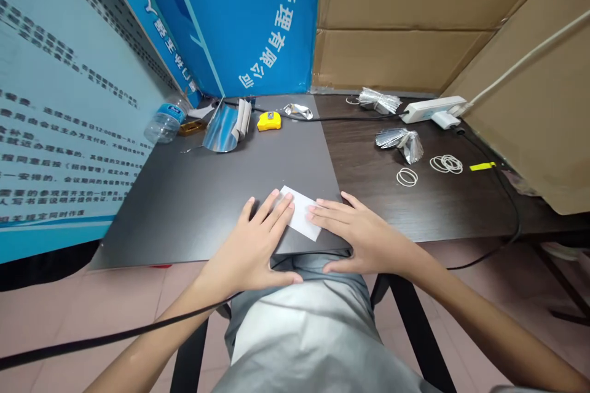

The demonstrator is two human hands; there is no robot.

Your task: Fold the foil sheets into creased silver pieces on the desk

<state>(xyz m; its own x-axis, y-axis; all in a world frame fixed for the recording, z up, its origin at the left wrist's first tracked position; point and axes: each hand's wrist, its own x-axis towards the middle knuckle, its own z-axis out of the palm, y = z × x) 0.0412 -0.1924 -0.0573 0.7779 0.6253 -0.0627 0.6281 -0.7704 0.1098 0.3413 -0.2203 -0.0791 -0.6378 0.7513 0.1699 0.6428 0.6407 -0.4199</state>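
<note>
Down at the front edge of a grey mat [193, 221], both hands parked on a white paper slip [302, 214]

Left hand [249, 245] and right hand [364, 241] are lying flat and spread, no pinch or clamp on anything, just fingertips touching the slip from either side, probably to stop it sliding. The slip sits skewed between them, close to the mat's front edge, with the mat's right edge just past it and a dark wood desk [433, 209] beyond that. Loads of open mat to the left and straight ahead for moving around. Further back there's a yellow tape measure [269, 121], a bent foil sheet [225, 129], foil bundles [408, 146] and rubber bands [446, 164], all well away from the hands.
</note>
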